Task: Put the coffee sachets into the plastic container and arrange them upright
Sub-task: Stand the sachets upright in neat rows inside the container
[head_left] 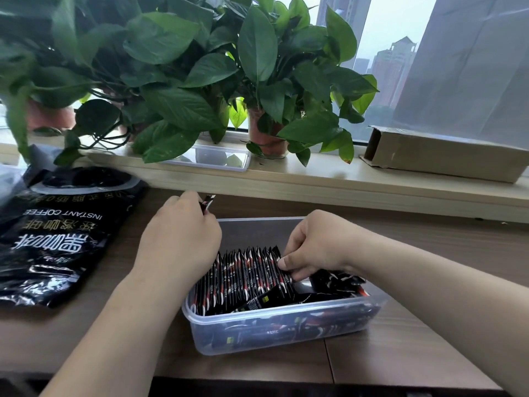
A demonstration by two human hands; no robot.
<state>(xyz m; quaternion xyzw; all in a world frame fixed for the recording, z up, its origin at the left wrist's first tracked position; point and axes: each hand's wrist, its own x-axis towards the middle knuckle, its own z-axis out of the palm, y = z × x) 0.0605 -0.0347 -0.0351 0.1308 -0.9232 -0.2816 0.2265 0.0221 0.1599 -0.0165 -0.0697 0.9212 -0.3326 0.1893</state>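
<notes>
- Left hand: fingers curled round one sachet, at container back-left corner.
- Right hand: pinches right end of upright row inside container.
- Loose sachets lie flat at right.

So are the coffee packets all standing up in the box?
No. The row stands upright; loose packets on the right lie flat.

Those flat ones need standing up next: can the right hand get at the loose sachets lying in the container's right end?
Probably yes: the right hand is right next to the loose sachets and nothing covers them, though it now pinches the upright row.
</notes>
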